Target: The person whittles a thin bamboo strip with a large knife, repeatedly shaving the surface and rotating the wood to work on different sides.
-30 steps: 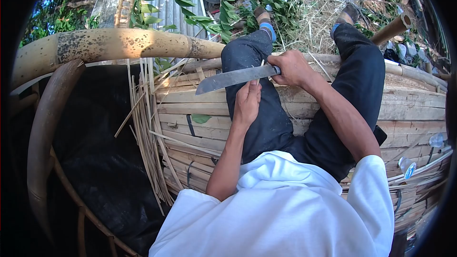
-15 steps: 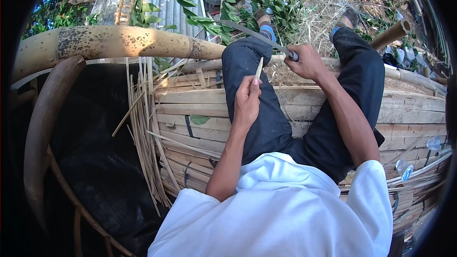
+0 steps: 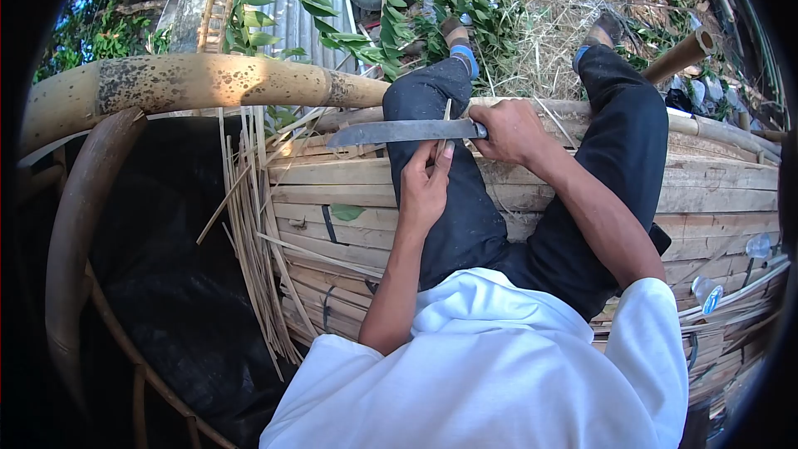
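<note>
My right hand (image 3: 511,131) is closed round the dark handle of a machete (image 3: 399,132). Its long grey blade points left, level across my bent knee, and crosses in front of a thin bamboo strip (image 3: 448,110). That strip stands nearly upright in my left hand (image 3: 426,183), pinched between thumb and fingers just below the blade. The strip's pointed upper end shows above the blade; its lower part is hidden in the hand. Both hands are over my dark trouser leg (image 3: 457,224).
I sit on a platform of bamboo slats (image 3: 332,193). Thin split strips (image 3: 249,241) hang over its left side, beside a black sheet (image 3: 183,299). A thick bamboo pole (image 3: 208,81) runs across the upper left. Two plastic cups (image 3: 706,293) lie at right; leafy branches (image 3: 478,12) lie ahead.
My right hand has drawn the machete down and nearer, turning its blade from slanting up to level across the strip. My left hand has barely shifted.
</note>
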`<state>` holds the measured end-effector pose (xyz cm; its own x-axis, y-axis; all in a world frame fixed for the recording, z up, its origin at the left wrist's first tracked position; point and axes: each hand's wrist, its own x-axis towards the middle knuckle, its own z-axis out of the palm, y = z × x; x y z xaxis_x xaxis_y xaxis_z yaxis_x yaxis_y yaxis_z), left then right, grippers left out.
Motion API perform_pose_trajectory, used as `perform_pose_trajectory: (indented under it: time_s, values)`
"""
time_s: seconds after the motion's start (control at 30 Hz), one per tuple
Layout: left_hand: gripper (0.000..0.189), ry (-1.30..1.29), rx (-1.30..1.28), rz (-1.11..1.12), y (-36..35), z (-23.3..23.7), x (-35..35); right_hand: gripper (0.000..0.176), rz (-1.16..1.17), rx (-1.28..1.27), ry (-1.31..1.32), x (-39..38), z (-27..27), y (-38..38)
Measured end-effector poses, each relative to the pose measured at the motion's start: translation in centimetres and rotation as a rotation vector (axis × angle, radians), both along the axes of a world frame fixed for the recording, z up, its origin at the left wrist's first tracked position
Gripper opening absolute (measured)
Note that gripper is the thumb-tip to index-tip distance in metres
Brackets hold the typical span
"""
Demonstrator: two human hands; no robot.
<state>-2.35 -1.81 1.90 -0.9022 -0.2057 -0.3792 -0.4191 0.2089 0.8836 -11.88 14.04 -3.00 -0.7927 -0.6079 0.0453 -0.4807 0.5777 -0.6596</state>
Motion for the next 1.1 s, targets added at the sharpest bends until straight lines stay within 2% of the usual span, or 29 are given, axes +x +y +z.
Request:
perform_pose_trajectory:
  time_s: [0.07, 0.17, 0.3, 0.37, 0.47, 0.53, 0.6, 0.63, 0.67, 0.7, 0.73, 0.8, 0.83, 0.9, 0.93, 1.0, 1.1]
  values:
    - [0.034, 0.075, -0.148, -0.042, -0.4, -0.9, 0.0, 0.02, -0.026, -0.017, 0.021, 0.1, -0.1, -0.2]
    - [0.035, 0.001, -0.258, -0.044, -0.2, -0.6, 0.1, 0.02, -0.057, 0.022, -0.027, 0.0, 0.5, -0.1]
    - [0.036, 0.105, -0.233, -0.017, 0.1, -1.8, 0.2, 0.02, -0.047, 0.084, -0.061, -0.1, 0.7, -0.2]
    - [0.038, 0.243, -0.278, -0.049, 0.0, -2.2, 0.4, 0.02, -0.053, 0.1, -0.091, -0.1, 0.6, -0.4]
    - [0.036, 0.253, -0.244, -0.046, -0.3, -2.8, 0.3, 0.021, -0.023, 0.135, -0.132, -0.6, 0.2, -0.3]
    - [0.035, 0.18, -0.206, -0.048, -0.5, -1.7, 0.7, 0.023, -0.086, 0.201, -0.157, -1.3, -0.4, 0.1]
    - [0.034, 0.103, -0.14, -0.116, 0.6, -0.4, 1.4, 0.025, -0.374, 0.371, -0.374, -4.9, -3.6, 2.6]
    - [0.034, 0.083, -0.171, -0.096, 0.6, -1.2, 1.6, 0.029, -0.395, 0.395, -0.386, -6.3, -4.6, 3.8]
    - [0.036, 0.122, -0.167, -0.014, 0.1, -1.7, 1.5, 0.029, -0.515, 0.267, -0.374, -7.0, -4.5, 3.9]
    - [0.037, 0.173, -0.15, 0.063, -0.1, -2.3, 0.8, 0.029, -0.516, 0.266, -0.362, -7.5, -3.3, 3.8]
    - [0.038, 0.169, -0.227, 0.029, -0.3, -2.4, 0.4, 0.028, -0.522, 0.139, -0.358, -7.4, -1.8, 3.8]
    - [0.038, 0.138, -0.186, 0.03, 0.4, -2.0, 0.4, 0.025, -0.49, -0.068, -0.321, -5.9, -0.9, 3.9]
    - [0.038, 0.123, -0.163, 0.009, 0.6, -1.7, -0.1, 0.025, -0.492, -0.068, -0.312, -5.3, -0.7, 3.9]
    - [0.039, 0.132, -0.158, 0.015, 0.7, -1.8, 0.0, 0.023, -0.254, -0.077, -0.279, -3.6, -0.6, 3.5]
    - [0.04, 0.131, -0.151, 0.023, 0.8, -1.8, 0.3, 0.023, -0.252, -0.079, -0.282, -2.8, -0.6, 3.1]
    - [0.04, 0.109, -0.151, 0.014, 0.8, -1.4, 0.3, 0.02, -0.075, -0.089, -0.144, -1.7, -0.5, 2.2]
    - [0.039, 0.113, -0.143, 0.001, 0.6, -1.7, 0.2, 0.02, 0.012, 0.0, -0.147, -0.9, 0.1, 1.2]
